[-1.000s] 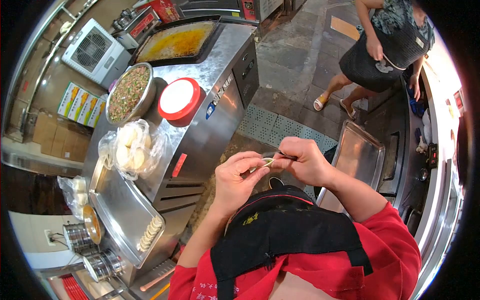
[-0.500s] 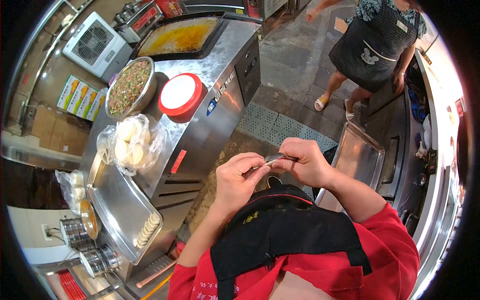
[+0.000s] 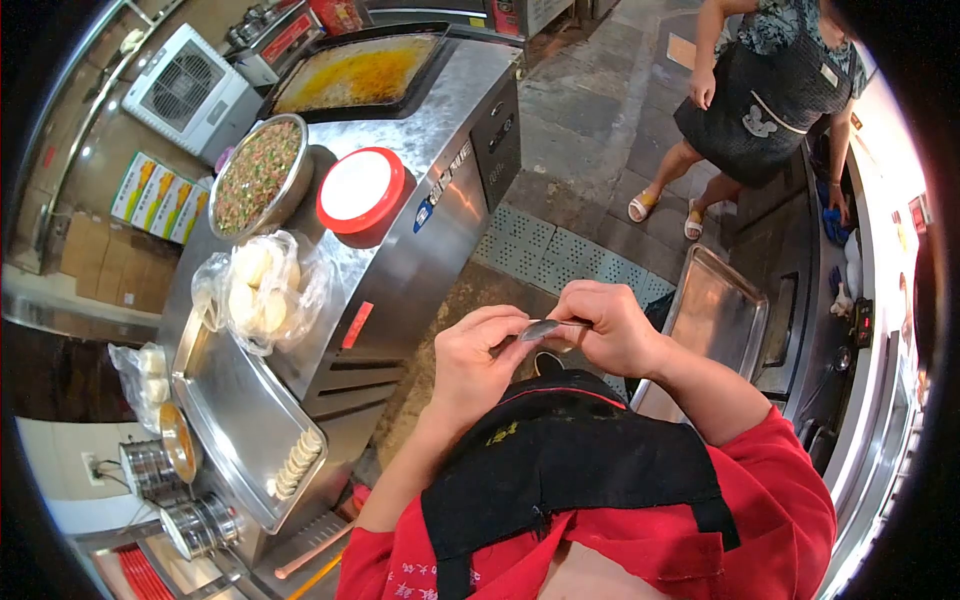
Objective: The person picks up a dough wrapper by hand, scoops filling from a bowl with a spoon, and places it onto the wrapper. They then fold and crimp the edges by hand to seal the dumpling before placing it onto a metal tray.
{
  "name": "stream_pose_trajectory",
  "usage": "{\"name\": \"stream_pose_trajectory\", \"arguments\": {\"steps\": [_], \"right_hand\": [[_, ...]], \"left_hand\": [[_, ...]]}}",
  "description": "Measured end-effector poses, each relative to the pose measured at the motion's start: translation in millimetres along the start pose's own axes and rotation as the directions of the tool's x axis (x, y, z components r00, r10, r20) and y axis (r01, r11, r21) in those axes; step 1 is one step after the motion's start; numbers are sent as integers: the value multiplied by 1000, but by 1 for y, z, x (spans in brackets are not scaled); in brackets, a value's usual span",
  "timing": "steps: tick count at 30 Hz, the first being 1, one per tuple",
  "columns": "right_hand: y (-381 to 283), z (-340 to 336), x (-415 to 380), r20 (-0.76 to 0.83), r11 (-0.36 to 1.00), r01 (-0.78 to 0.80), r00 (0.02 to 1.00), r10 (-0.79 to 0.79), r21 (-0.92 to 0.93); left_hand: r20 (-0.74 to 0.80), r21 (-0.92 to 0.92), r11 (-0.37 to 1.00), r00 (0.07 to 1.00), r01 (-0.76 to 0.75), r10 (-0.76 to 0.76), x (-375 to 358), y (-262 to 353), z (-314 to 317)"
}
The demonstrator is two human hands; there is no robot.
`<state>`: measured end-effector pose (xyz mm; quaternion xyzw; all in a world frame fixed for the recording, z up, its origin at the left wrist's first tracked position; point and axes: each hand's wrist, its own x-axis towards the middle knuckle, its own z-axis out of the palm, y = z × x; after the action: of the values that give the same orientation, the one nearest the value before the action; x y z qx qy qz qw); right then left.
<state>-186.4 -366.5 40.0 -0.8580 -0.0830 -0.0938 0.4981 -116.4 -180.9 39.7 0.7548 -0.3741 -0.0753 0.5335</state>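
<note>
My left hand (image 3: 475, 360) is closed on a small pale piece of dough, mostly hidden by the fingers. A small metal spoon-like tool (image 3: 540, 328) is pinched in my right hand (image 3: 608, 328), its flat end against the dough between both hands. Both hands are in front of my black apron (image 3: 570, 460). At the lower left, a metal tray (image 3: 235, 405) bears a row of folded dumplings (image 3: 296, 464) near its corner. A metal bowl of chopped filling (image 3: 258, 175) and a plastic bag of dough balls (image 3: 265, 285) sit on the steel counter (image 3: 345, 265).
A red tub with a white lid (image 3: 362, 192) and an oily black-edged pan (image 3: 355, 72) stand on the counter. Another metal tray (image 3: 715, 310) lies to the right. A person in a dark apron (image 3: 765, 110) stands at the upper right, one hand at the right counter.
The spoon-like tool has tilted, so its flat end shows more. My hands have barely moved. The other person has shifted right, with one arm reaching to the counter.
</note>
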Motion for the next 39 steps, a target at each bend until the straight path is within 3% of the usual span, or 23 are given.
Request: {"name": "stream_pose_trajectory", "arguments": {"steps": [2, 8, 10, 14, 16, 20, 22, 23, 25, 28, 31, 39], "right_hand": [[-2, -2, 0, -7, 1000, -18, 1000, 18, -5], [-8, -6, 2, 53, 988, -152, 987, 154, -34], [-1, -1, 1, 33, 1000, -11, 999, 11, -19], [-3, -2, -3, 65, 996, -63, 996, 67, -64], [-4, -1, -5, 5, 996, -29, 1000, 30, -85], [-8, -4, -4, -18, 995, -54, 998, 52, -80], [-16, -9, -2, 14, 980, -201, 979, 201, -3], [-14, -9, -1, 13, 980, -201, 979, 201, -4], [-6, -8, -1, 22, 999, -18, 1000, 19, -48], [-2, -5, -2, 25, 994, 9, 1000, -6, -111], [-6, -5, -3, -7, 994, -21, 1000, 20, -105], [-8, -6, -1, 21, 997, -74, 997, 74, -11]], "left_hand": [[1, 14, 998, 998, 61, -61, -1, -3, 0], [10, 13, 989, 989, -148, 148, 1, -10, 4], [59, 67, 978, 979, -200, 196, 2, -10, 3], [67, 40, 983, 982, -180, 177, 2, -7, 3], [61, 66, 997, 998, -33, 29, 2, -3, 1], [14, 43, 996, 996, -83, 83, 3, -5, 7], [16, 21, 987, 987, -161, 161, 5, -3, 7], [16, 20, 987, 987, -162, 162, 5, -4, 8], [47, 31, 973, 973, -228, 226, 6, -5, 8], [40, 54, 969, 970, -240, 238, 8, -6, 7], [3, 68, 991, 994, -112, 113, 4, -4, 5], [-11, 8, 981, 981, -196, 196, 3, -3, 8]]}}
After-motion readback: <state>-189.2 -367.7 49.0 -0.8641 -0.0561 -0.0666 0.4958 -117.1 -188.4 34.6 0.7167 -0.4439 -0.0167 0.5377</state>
